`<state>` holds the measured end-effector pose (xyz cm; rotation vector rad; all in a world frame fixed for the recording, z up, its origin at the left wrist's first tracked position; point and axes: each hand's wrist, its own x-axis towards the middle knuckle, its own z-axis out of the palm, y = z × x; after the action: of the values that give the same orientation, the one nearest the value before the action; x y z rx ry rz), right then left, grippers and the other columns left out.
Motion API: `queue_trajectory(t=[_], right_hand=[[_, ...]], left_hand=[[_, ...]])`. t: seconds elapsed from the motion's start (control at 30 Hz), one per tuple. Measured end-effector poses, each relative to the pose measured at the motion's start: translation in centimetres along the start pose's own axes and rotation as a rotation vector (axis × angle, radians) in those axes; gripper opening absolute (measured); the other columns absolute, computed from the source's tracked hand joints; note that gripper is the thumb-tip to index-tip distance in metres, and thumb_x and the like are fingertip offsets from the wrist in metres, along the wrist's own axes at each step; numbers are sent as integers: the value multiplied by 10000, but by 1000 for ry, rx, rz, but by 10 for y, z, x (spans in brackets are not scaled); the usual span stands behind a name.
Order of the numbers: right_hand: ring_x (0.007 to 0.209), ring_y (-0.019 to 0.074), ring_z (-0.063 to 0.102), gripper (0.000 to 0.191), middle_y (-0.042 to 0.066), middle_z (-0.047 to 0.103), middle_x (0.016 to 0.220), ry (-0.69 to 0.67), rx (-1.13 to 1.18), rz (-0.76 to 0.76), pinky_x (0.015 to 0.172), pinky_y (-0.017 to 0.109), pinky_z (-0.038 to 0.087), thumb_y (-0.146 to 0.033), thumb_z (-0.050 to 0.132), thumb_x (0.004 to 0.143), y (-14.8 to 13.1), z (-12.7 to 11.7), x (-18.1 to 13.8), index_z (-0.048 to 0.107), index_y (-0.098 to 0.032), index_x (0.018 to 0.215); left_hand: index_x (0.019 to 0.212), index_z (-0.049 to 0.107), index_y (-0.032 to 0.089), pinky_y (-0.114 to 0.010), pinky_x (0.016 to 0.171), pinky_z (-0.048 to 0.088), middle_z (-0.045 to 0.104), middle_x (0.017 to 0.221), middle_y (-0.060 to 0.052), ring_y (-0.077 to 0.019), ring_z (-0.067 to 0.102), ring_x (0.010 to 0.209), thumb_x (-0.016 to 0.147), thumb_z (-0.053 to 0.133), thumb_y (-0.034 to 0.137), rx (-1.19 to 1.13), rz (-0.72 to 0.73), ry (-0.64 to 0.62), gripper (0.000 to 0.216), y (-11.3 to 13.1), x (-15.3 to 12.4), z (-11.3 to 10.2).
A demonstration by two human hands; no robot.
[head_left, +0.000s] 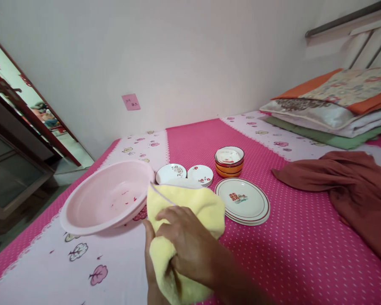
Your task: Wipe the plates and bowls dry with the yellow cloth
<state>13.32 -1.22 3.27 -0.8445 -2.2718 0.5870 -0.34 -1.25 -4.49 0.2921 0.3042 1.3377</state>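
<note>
A yellow cloth [193,203] with a pale purple edge is bunched between my hands at the lower middle. My right hand [187,241] presses on its front, fingers bent into the folds. Mostly hidden behind it, my left hand [149,254] shows its thumb and side along the cloth's left edge. Just above the cloth peeks the rim of a white plate [186,183]; whether it is held or lying down I cannot tell. Beyond are a brown-flowered small plate [171,173] and a stack of red-flowered small plates [199,173]. Red-rimmed oval plates [250,199] lie stacked to the right.
A pink basin [108,199] stands left of my hands. Orange stacked bowls [229,169] sit behind the oval plates. A rust-brown garment [346,186] lies at right, near folded bedding [330,114]. Everything rests on a pink-and-white bedspread [298,245] against a white wall [190,55].
</note>
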Motion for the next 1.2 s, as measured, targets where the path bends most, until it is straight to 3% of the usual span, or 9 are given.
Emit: queue_trajectory(t=[0.13,0.23,0.33,0.53,0.7,0.83,0.93,1.1,1.2], right_hand=[[1092,249,577,136,70,687,1150,-46,-122,9,932,405,452,-65,627,857,-8,0,-9,671,-191,883],[987,226,545,107,50,656,1071,-40,-161,34,851,389,430,-104,654,893,-6,-5,-18,623,-190,838],[983,220,518,151,54,627,1090,13,-138,81,850,382,413,-42,578,907,0,-17,-24,612,-188,881],[990,232,534,293,55,598,1028,95,-20,278,831,358,427,62,490,686,18,-45,-22,531,-211,786],[1068,262,590,420,79,625,1137,355,51,375,925,396,468,14,498,625,45,-49,-16,597,-211,966],[937,254,668,574,56,732,1058,568,289,475,818,371,525,-105,550,636,66,-47,-12,658,-209,1190],[937,260,702,665,71,775,1089,675,540,509,813,371,558,-185,614,640,79,-43,-8,655,-193,1303],[804,253,692,250,37,772,858,681,1010,494,714,359,574,-384,686,770,91,-27,-3,725,-208,943],[736,256,683,268,22,737,732,642,1115,534,672,360,570,-443,774,739,92,-24,-4,714,-200,835]], left_hand=[[1158,804,186,-455,1210,418,802,1187,-110,-313,680,1289,1030,490,604,-61,-22,44,538,-1,-8,7],[1298,766,171,-469,1235,385,790,1256,-148,-321,637,1356,1040,479,601,-103,127,22,578,-3,-2,16],[1386,720,177,-452,1237,388,796,1237,-153,-299,685,1297,1042,497,579,-114,279,22,574,-1,5,21],[1600,474,302,-382,1177,468,690,1429,-96,-245,717,1249,1038,532,535,-38,375,83,611,5,5,18],[1590,480,310,-335,1176,459,692,1421,-80,-210,736,1210,1070,494,479,-9,379,50,547,1,2,17],[1540,554,285,-393,1249,359,715,1359,-90,-223,757,1164,1080,456,490,-23,300,-10,514,-4,3,18],[1543,541,281,-405,1278,278,673,1390,-88,-230,712,1241,1096,404,470,-47,247,-95,504,-4,2,16],[1561,489,289,-395,1286,163,577,1456,-80,-222,606,1346,1119,343,407,-71,201,-236,480,-1,0,15],[1475,603,269,-368,1279,173,574,1449,-81,-209,631,1314,1129,326,356,-60,198,-229,451,-2,-1,17]])
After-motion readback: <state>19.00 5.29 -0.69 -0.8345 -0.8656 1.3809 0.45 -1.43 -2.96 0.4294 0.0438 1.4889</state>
